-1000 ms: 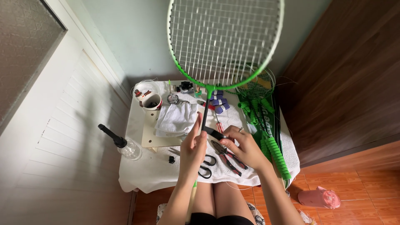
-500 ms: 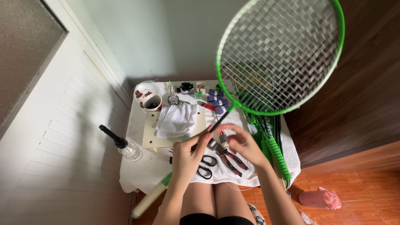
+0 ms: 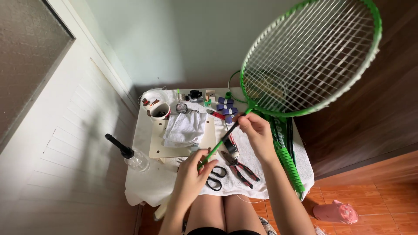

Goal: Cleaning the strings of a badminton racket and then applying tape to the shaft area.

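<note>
1. Green racket (image 3: pixel 305 61): held up over the table (image 3: pixel 143 174), head tilted up and to the right.
2. Right hand (image 3: pixel 257 130): pinched on the shaft near the head.
3. Left hand (image 3: pixel 193 172): closed round the lower shaft.
4. Scissors (image 3: pixel 214 178), pliers (image 3: pixel 239 167): just beside the left hand.

1. The green racket (image 3: pixel 305 61) is cut by the top edge of the picture at its head.
2. The left hand (image 3: pixel 193 174) covers part of the racket shaft, and the grip end below it is mostly hidden.
3. The small items (image 3: pixel 204 96) at the far table side are too small to tell.
4. A second racket (image 3: pixel 285 152) lies partly under the right forearm.
</note>
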